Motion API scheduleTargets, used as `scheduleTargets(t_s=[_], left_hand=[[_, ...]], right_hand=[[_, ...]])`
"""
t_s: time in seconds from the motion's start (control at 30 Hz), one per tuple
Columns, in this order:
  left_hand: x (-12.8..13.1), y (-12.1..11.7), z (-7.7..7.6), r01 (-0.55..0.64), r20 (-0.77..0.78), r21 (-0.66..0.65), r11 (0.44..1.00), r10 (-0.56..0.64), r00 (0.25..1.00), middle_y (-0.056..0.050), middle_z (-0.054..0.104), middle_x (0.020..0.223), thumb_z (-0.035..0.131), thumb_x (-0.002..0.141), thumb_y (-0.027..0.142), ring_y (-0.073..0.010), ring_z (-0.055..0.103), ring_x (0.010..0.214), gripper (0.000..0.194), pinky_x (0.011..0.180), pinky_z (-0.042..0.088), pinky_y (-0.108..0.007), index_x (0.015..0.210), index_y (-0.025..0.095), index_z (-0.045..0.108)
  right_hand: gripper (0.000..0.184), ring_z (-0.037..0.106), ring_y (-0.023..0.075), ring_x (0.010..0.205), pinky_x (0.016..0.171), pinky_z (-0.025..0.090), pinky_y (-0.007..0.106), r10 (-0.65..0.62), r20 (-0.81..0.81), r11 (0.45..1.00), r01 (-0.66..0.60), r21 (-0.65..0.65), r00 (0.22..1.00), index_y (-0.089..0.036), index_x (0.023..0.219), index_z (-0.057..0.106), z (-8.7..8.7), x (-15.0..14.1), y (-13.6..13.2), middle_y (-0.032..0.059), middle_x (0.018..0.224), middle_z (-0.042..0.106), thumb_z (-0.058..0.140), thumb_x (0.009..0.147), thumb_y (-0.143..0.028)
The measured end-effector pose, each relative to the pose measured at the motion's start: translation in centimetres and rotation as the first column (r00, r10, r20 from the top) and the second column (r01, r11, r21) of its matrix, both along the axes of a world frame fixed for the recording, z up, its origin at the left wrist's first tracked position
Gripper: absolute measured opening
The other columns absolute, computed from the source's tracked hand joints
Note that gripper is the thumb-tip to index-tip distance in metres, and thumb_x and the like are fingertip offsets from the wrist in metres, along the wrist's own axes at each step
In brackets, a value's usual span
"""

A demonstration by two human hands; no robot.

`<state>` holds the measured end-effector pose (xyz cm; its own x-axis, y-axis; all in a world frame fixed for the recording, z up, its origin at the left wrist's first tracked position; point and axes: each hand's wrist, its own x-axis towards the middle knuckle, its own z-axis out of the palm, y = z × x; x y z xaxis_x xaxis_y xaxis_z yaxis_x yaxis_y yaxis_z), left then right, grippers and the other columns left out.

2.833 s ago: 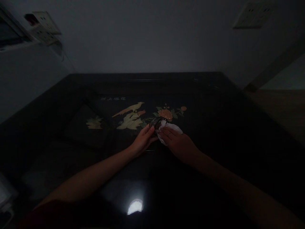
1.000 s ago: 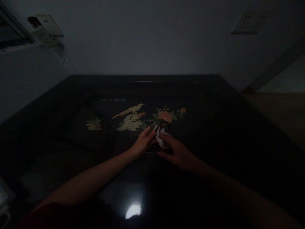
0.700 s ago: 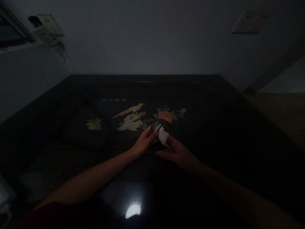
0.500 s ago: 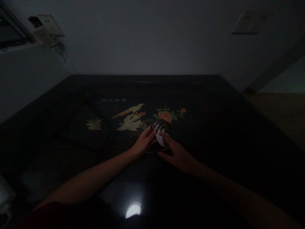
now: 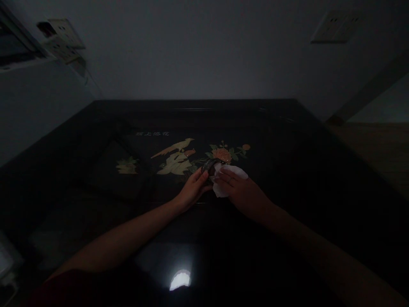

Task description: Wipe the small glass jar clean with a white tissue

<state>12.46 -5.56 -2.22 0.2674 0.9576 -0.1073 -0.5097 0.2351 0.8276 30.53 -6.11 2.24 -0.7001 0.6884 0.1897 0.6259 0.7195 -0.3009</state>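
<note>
My left hand [image 5: 193, 187] is closed around the left side of a small dark, shiny, rounded object [image 5: 209, 163], glass-like, whose exact kind the dim light hides. My right hand [image 5: 244, 194] holds a white tissue [image 5: 240, 171] against the right side of that object. The tissue spreads out around the fingers, and part of it reaches the object's opening. Both hands are over the middle of a glossy black tabletop [image 5: 271, 140].
Inlaid in the tabletop are a yellow bird [image 5: 177, 147], an orange flower [image 5: 222, 154] and pale characters [image 5: 152, 134]. A bright lamp reflection [image 5: 180, 279] shows near the front. Wall sockets [image 5: 335, 26] are on the right, with more sockets [image 5: 65, 33] on the left.
My right hand has turned palm down over the tissue, which now spreads wider to the right. The left hand keeps its hold nearly in place.
</note>
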Motion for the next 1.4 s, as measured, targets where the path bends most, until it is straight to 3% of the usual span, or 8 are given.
scheduleTargets(t_s=[0.17,0.43,0.53,0.67,0.73,1.0,1.23,1.4], left_hand=[[0.0,0.0,0.2,0.002,-0.022,-0.008,1.000,-0.002,1.000,-0.007,0.063,0.112,0.070,0.075,0.043,-0.0193,0.058,0.100,0.040,0.080,0.049,-0.029,0.109,0.022,0.062],[0.0,0.0,0.1,0.022,0.009,0.029,0.999,-0.022,1.000,-0.007,0.064,0.114,0.070,0.075,0.041,-0.0226,0.057,0.108,0.040,0.088,0.047,-0.032,0.109,0.021,0.062],[0.0,0.0,0.2,0.014,0.008,0.030,0.999,-0.015,1.000,-0.007,0.065,0.112,0.072,0.074,0.040,-0.0240,0.058,0.107,0.041,0.088,0.047,-0.034,0.108,0.020,0.061],[0.0,0.0,0.3,-0.011,-0.038,0.013,1.000,0.011,0.999,-0.007,0.065,0.110,0.072,0.074,0.039,-0.0232,0.059,0.104,0.040,0.085,0.048,-0.031,0.107,0.020,0.061],[0.0,-0.1,0.3,-0.014,-0.066,0.007,1.000,0.015,0.998,-0.007,0.065,0.110,0.071,0.074,0.039,-0.0234,0.059,0.104,0.040,0.085,0.047,-0.031,0.108,0.019,0.061],[0.0,-0.1,-0.1,-0.020,-0.025,0.014,1.000,0.020,0.999,-0.007,0.065,0.112,0.071,0.074,0.041,-0.0242,0.058,0.107,0.043,0.088,0.047,-0.033,0.111,0.021,0.060],[0.0,0.0,-0.2,0.008,0.004,0.033,0.999,-0.008,1.000,-0.007,0.063,0.117,0.067,0.078,0.042,-0.0235,0.057,0.108,0.041,0.091,0.046,-0.035,0.112,0.021,0.061],[-0.1,0.1,-0.4,0.003,-0.038,0.034,0.999,-0.002,0.999,-0.007,0.062,0.118,0.066,0.078,0.043,-0.0223,0.057,0.105,0.039,0.080,0.050,-0.030,0.111,0.022,0.061]], right_hand=[[0.043,0.042,0.0295,0.131,0.102,0.041,0.054,-0.004,0.021,0.999,0.003,0.044,1.000,-0.015,0.121,0.058,-0.3,0.0,0.1,0.0159,0.133,0.054,0.042,0.085,-0.001],[0.056,0.042,0.0296,0.129,0.107,0.035,0.054,-0.029,-0.187,0.963,-0.023,-0.270,0.982,-0.015,0.134,0.044,-0.1,-0.6,-0.8,0.0166,0.135,0.051,0.059,0.080,-0.019],[0.065,0.037,0.0299,0.132,0.108,0.034,0.053,-0.069,-0.342,0.884,-0.101,-0.457,0.937,-0.013,0.136,0.038,-0.4,-0.9,-1.3,0.0188,0.141,0.041,0.064,0.078,-0.024],[0.075,0.039,0.0247,0.131,0.098,0.048,0.041,-0.187,-0.500,0.672,-0.260,-0.693,0.846,-0.021,0.143,0.022,-0.2,-1.4,-2.0,0.0145,0.149,0.026,0.063,0.080,-0.026],[0.079,0.039,0.0244,0.132,0.096,0.049,0.040,-0.201,-0.523,0.645,-0.290,-0.707,0.829,-0.025,0.144,0.018,-0.2,-1.6,-2.2,0.0128,0.151,0.022,0.064,0.079,-0.026],[0.064,0.037,0.0296,0.133,0.110,0.032,0.052,-0.058,-0.257,0.922,-0.047,-0.384,0.965,-0.014,0.139,0.034,-0.6,-1.3,-2.0,0.0186,0.141,0.042,0.059,0.080,-0.018],[0.058,0.045,0.0278,0.128,0.102,0.044,0.046,0.017,0.038,0.989,-0.011,-0.151,0.999,-0.014,0.137,0.041,0.6,-0.5,-0.7,0.0156,0.137,0.049,0.057,0.081,-0.012],[0.043,0.048,0.0273,0.126,0.098,0.048,0.045,0.037,0.173,0.995,-0.053,0.086,0.984,-0.012,0.129,0.051,0.6,0.0,-0.1,0.0155,0.132,0.055,0.045,0.087,-0.006]])
